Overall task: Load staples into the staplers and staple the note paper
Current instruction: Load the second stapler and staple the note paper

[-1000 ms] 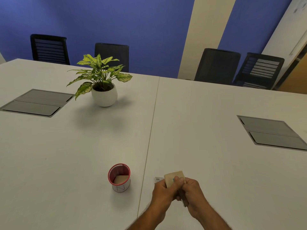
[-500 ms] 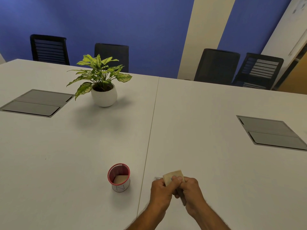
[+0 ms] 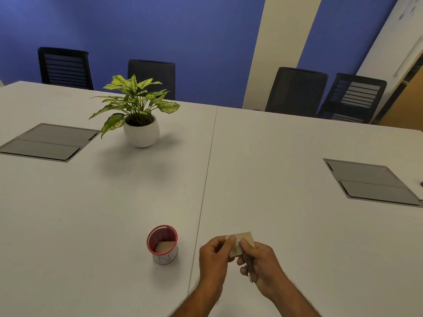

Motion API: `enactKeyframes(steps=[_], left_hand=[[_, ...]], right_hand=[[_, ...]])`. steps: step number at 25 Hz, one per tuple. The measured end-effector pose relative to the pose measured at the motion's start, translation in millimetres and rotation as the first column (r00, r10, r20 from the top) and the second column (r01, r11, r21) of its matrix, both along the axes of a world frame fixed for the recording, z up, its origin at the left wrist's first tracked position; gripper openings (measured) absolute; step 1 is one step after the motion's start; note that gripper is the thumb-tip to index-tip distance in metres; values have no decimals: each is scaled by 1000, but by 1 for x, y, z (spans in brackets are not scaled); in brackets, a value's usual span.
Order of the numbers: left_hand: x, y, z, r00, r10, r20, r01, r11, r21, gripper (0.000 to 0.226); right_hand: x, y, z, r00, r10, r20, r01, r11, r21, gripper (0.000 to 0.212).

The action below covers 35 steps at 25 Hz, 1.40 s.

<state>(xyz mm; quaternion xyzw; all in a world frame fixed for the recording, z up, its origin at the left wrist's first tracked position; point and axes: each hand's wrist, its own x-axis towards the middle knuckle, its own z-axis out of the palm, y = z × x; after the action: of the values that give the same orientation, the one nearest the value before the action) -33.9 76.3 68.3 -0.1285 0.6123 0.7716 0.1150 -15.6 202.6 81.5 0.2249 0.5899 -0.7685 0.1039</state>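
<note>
Both of your hands meet low in the view, at about 6 o'clock, raised just above the white table point(image 3: 274, 156). Your left hand point(image 3: 214, 259) comes in from the bottom edge with the forearm angled up toward 1 o'clock; its fingers point(image 3: 230, 240) are curled and pinch the near left edge of the small tan pad of note paper point(image 3: 246, 239). Your right hand point(image 3: 261, 261) reaches in toward 11 o'clock, its fingers wrapped around a slim dark stapler with a blue tip and a silver metal end point(image 3: 248, 267), the thumb pressed on top near the pad's edge. The blue tip sits right at the note paper; whether the paper is inside the stapler's mouth you cannot tell.

At 9 o'clock from your hands stands a small round holder with a red mesh rim and a white base point(image 3: 162, 244); a tan slip lies inside it, and a faint mark like the letter N shows on its base. Farther off at 11 o'clock sits a leafy green plant in a round white pot point(image 3: 139, 117).
</note>
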Motion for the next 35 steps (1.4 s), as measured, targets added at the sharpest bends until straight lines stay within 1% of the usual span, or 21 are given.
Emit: enactKeyframes(steps=[1, 3, 6, 8, 13, 16, 18, 20, 21, 22, 23, 24, 25, 26, 27, 28, 29, 30, 32, 34, 35], left_hand=[[-1, -1, -1, 1000, 25, -9, -26, 999, -43, 12], [-3, -3, 0, 998, 58, -1, -58, 994, -87, 10], [-5, -4, 2, 996, 89, 14, -87, 991, -100, 11], [-6, -4, 2, 993, 115, 22, -113, 990, -85, 12], [-9, -4, 0, 988, 142, 62, -142, 990, -12, 11], [-8, -3, 0, 986, 150, 72, -150, 989, -3, 6], [-7, -4, 0, 992, 116, 52, -116, 993, -2, 2], [-5, -4, 2, 997, 72, 19, -71, 995, -67, 20], [-5, -4, 4, 997, 74, 13, -72, 990, -117, 31], [-5, -4, 6, 996, 88, 9, -85, 984, -155, 38], [-6, -4, 7, 995, 96, 0, -95, 982, -162, 41], [-5, -3, 9, 996, 91, -9, -91, 986, -138, 38], [-5, -2, 10, 997, 79, -13, -79, 993, -91, 33], [-5, -1, 12, 997, 72, -5, -72, 997, -21, 25], [-4, 0, 15, 997, 70, 16, -71, 994, 78, 18], [-2, 0, 18, 997, 68, 38, -74, 982, 176, 16], [-1, 1, 21, 996, 71, 49, -81, 966, 244, 19], [-2, 1, 22, 996, 79, 45, -88, 962, 257, 19], [-3, 0, 24, 995, 102, 18, -103, 972, 211, 15], [-5, -1, 25, 993, 118, -20, -113, 980, 167, 12], [-7, -2, 26, 992, 124, -37, -117, 982, 148, 13]], right_hand=[[0, 0, 0, 1000, -1, 8, 1, 1000, -15, 39], [1, -1, 0, 1000, -5, 18, 6, 998, -66, 37], [1, -2, 1, 998, -37, 42, 43, 988, -148, 33], [1, -1, 1, 998, -45, 48, 51, 987, -149, 34], [3, -3, -3, 990, -122, 64, 126, 991, -47, 40], [3, -4, -3, 986, -146, 80, 147, 989, -10, 28], [4, -3, -1, 984, -169, 61, 168, 986, 15, 20], [4, -5, 3, 980, -197, -16, 198, 976, 91, 14], [5, -6, 5, 976, -199, -84, 211, 961, 176, 11], [6, -8, 5, 969, -182, -168, 227, 925, 304, 11], [6, -10, 5, 956, -143, -258, 251, 855, 454, 13], [8, -11, 4, 935, -82, -346, 284, 757, 589, 16], [9, -11, 2, 905, 10, -426, 322, 638, 699, 17], [9, -9, 0, 862, 131, -490, 371, 495, 786, 17], [10, -6, -2, 809, 262, -526, 435, 335, 836, 20], [10, -3, -4, 763, 378, -524, 491, 188, 851, 26], [11, 0, -4, 725, 465, -508, 532, 90, 842, 32], [11, 3, -2, 696, 524, -491, 558, 36, 829, 37], [11, 8, 3, 661, 571, -487, 595, -3, 804, 40], [11, 9, 7, 661, 548, -513, 603, 20, 798, 39], [11, 9, 9, 660, 534, -529, 598, 54, 800, 38]])
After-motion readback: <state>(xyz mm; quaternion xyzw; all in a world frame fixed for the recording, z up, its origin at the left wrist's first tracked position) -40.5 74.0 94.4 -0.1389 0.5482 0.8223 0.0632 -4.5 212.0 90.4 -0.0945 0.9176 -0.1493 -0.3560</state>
